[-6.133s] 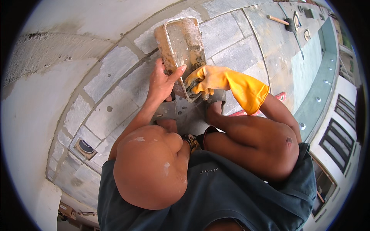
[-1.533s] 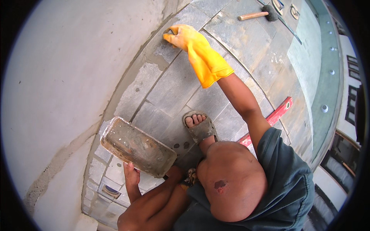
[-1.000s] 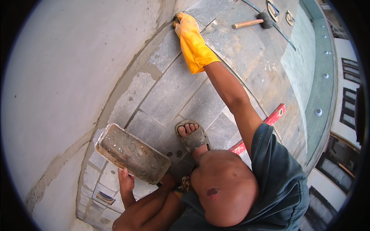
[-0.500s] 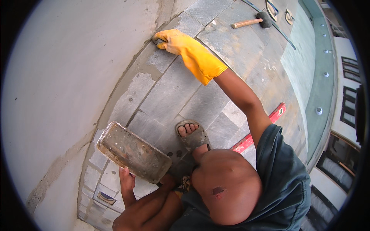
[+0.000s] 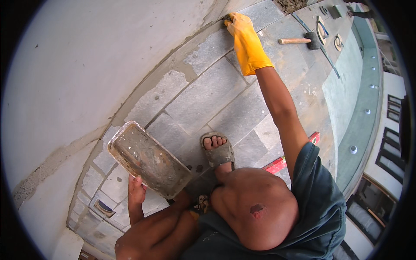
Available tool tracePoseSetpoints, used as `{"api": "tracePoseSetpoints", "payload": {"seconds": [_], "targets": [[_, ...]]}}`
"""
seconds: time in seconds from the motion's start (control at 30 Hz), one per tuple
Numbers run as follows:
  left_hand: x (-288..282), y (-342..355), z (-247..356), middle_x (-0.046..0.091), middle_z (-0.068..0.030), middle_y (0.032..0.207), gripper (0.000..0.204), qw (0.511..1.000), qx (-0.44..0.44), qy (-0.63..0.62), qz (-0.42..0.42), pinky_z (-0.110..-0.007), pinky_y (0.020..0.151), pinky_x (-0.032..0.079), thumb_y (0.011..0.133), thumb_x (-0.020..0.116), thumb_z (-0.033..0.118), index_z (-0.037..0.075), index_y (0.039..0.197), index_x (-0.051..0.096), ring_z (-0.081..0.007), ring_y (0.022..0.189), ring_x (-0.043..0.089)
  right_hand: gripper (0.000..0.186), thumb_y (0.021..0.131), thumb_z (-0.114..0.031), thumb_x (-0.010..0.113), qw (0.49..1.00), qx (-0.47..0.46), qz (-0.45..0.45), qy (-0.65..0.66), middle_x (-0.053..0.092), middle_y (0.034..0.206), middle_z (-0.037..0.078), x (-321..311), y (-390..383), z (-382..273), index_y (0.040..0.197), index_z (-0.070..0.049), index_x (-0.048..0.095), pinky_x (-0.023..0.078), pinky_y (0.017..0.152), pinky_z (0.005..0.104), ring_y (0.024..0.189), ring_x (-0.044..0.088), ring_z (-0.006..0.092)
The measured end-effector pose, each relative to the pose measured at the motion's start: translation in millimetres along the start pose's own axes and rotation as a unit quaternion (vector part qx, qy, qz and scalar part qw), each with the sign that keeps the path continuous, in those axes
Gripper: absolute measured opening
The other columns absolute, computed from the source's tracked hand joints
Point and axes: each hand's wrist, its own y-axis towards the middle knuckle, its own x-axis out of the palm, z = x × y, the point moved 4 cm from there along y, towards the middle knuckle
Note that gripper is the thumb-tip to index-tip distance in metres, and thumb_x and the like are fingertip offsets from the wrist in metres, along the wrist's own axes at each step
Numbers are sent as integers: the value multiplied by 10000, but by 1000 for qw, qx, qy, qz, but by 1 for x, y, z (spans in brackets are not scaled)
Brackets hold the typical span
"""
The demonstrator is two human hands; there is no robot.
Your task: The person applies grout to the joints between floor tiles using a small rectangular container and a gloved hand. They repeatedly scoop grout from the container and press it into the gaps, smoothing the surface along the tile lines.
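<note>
My left hand [image 5: 137, 190] grips the edge of a shallow rectangular tray [image 5: 149, 160] smeared with grey mortar, tilted beside my sandalled foot [image 5: 215, 147]. Stretched far forward, my right hand [image 5: 239, 25] wears a yellow rubber glove and meets the joint where the pale wall [image 5: 95, 60] joins the stone-tile floor [image 5: 208, 93]. Its fingers are closed around a small dark grey thing [image 5: 226, 17], mostly hidden, whose kind I cannot make out. Wet grey mortar [image 5: 186, 70] lies in a strip along the foot of the wall.
A rubber mallet [image 5: 313, 40] with a wooden handle lies at the far right by a metal straightedge [image 5: 329, 63] and a pair of flip-flops [image 5: 321, 29]. A red spirit level [image 5: 275, 165] rests under my right arm. Beyond is a pale green basin [image 5: 353, 117]. A drain opening [image 5: 103, 207] sits lower left.
My right hand has moved farther forward along the wall's foot, its arm straighter. The tray stays in my left hand, almost in place. The view has shifted somewhat.
</note>
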Motion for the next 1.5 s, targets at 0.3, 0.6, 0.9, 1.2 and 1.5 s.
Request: {"api": "tracePoseSetpoints", "payload": {"seconds": [0.3,0.6,0.9,1.2,1.5], "targets": [[9,-3,5,531,-52,1325,544,1000,13,-28,4,-351,923,530,986,519,319,95,1451,349,-193,1152,572,371,893,-261,662,973,52,-59,218,676,1163,149,-19,-55,-49,1232,-115,639,492,944,390,1121,618,335],[12,3,5,541,-45,1310,548,1000,8,-22,-11,-328,889,536,985,524,345,93,1445,364,-175,1126,584,380,838,-106,687,983,16,55,172,668,1184,103,43,-48,-36,1214,-139,638,507,919,363,1118,623,313],[20,8,9,563,-46,1262,508,1000,4,-24,-7,-310,824,542,998,495,331,85,1426,377,-153,1061,602,393,863,-167,695,966,-144,-148,155,672,1178,123,4,-70,-84,1248,-139,619,500,941,391,1121,624,322],[16,-3,10,600,-19,1154,472,999,38,-21,-1,-253,685,531,1002,485,319,96,1408,397,-110,895,618,454,844,-292,704,948,81,-27,307,688,1129,165,-36,-69,-43,1248,-98,625,490,933,382,1089,632,341],[10,5,4,609,-15,1116,467,1000,9,-12,13,-247,646,525,991,486,324,94,1391,414,-110,850,618,345,824,-321,725,980,87,76,164,698,1009,186,13,-34,-21,1040,-63,648,503,880,421,1011,652,360]]}}
